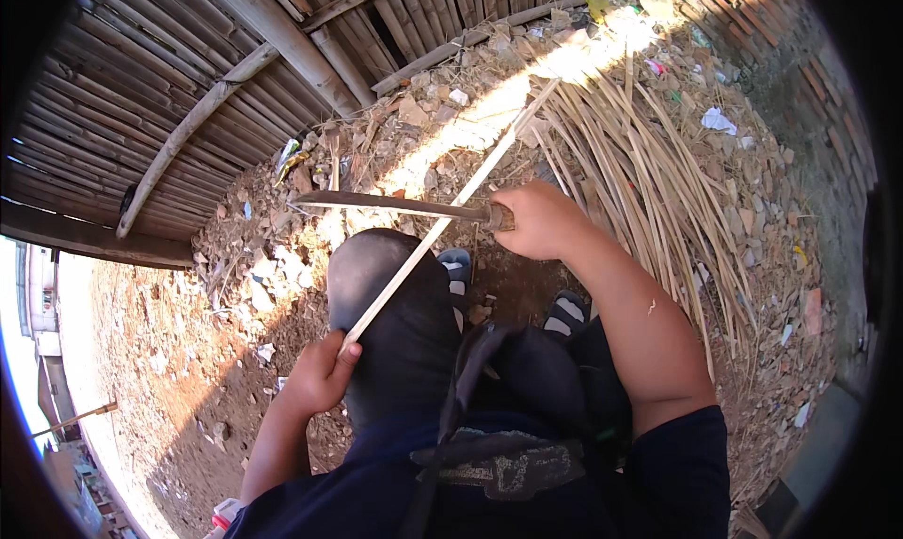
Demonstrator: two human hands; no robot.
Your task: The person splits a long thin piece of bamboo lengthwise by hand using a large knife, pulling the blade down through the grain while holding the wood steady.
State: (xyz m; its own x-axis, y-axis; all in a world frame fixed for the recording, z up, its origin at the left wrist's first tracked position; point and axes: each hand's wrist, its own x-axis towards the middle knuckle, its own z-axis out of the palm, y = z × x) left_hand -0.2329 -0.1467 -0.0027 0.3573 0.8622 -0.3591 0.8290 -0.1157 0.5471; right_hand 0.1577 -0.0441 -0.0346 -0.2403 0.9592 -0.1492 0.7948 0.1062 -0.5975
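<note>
My left hand (324,372) is closed around the near end of a long pale bamboo strip (400,277). The strip slants up and to the right, passing over my dark-clad knee (376,266). In my right hand (541,221) is the short handle of a machete (395,203), whose dark blade points left. The blade crosses the strip at about its middle; whether the edge touches it I cannot tell. Right of my right hand lies a big loose bundle of similar bamboo strips (649,200) on the ground.
A bamboo-slat wall (113,116) with round poles rises at the far left, a brick wall (828,144) at the right. Stones, rubble and litter cover the ground (235,351). A white scrap (719,120) lies beyond the bundle. My sandaled feet (564,311) are below the machete.
</note>
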